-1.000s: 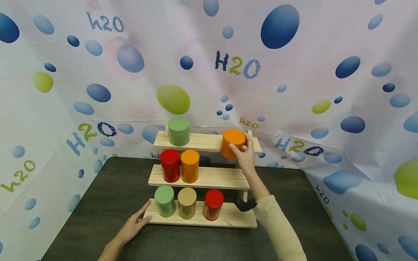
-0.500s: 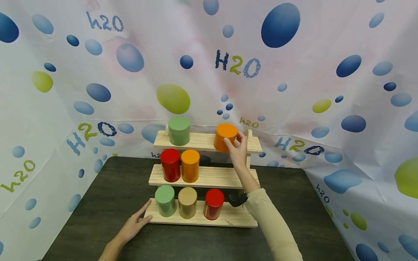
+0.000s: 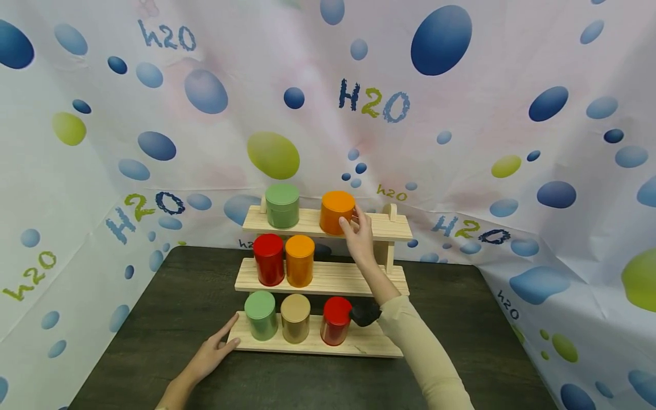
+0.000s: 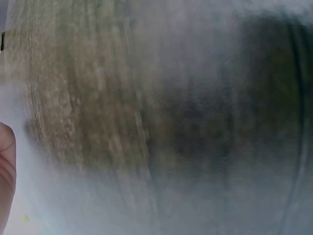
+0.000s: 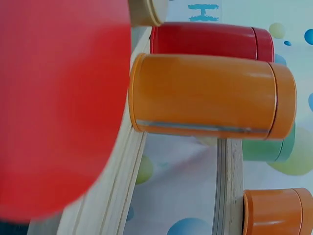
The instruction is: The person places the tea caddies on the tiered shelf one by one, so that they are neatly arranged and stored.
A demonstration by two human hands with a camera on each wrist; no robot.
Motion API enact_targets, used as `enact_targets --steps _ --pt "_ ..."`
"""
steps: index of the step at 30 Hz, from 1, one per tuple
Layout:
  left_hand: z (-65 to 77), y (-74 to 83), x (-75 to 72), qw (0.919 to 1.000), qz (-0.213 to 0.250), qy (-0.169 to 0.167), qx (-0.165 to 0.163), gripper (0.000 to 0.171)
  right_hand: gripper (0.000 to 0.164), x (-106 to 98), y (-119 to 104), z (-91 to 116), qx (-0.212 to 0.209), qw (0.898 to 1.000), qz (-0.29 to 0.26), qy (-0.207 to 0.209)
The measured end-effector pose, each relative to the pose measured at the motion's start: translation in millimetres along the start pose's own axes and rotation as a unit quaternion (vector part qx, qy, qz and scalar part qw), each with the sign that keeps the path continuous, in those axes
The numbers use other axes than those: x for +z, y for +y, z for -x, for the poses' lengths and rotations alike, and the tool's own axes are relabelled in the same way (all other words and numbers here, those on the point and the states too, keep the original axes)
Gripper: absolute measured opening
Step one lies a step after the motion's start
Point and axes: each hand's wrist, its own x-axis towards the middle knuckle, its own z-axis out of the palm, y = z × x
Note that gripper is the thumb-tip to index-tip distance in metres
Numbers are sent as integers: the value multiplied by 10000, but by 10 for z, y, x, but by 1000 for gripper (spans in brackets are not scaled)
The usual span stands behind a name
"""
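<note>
On the top shelf, a short orange canister [image 3: 335, 213] stands upright between the thumb and fingers of my right hand [image 3: 360, 239]. Its lower part also shows in the right wrist view, where the hand is out of sight. A green canister [image 3: 282, 206] is to its left on the same shelf. My left hand [image 3: 210, 354] touches the left end of the bottom board of the wooden rack [image 3: 376, 344], its thumb and forefinger extended at the corner. Only a bit of the left hand [image 4: 6, 171] appears in the blurred left wrist view.
The middle shelf holds a red canister [image 3: 269, 260] and a tall orange canister [image 3: 299, 262]. Below them stand a green canister [image 3: 261, 316], a beige canister [image 3: 295, 319] and another red canister [image 3: 336, 322]. A dark tabletop [image 3: 451, 330] lies underneath; a patterned sheet [image 3: 461, 154] hangs behind.
My right hand has moved the short orange canister leftward along the top shelf, closer to the green canister. The left hand has stayed at the rack's corner.
</note>
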Motion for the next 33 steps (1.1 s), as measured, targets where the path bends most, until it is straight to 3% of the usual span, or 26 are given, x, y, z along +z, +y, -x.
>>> enact_targets --steps 15,24,33 --pt "-8 -18 3 9999 -128 12 25 67 66 148 -76 10 -65 9966 280 -774" --pt "-11 4 3 9999 82 -68 -23 68 76 213 -51 -52 -296 9924 695 -971" --pt "-14 -11 1 9998 146 -98 11 67 79 230 -60 -79 91 9889 1005 -1093"
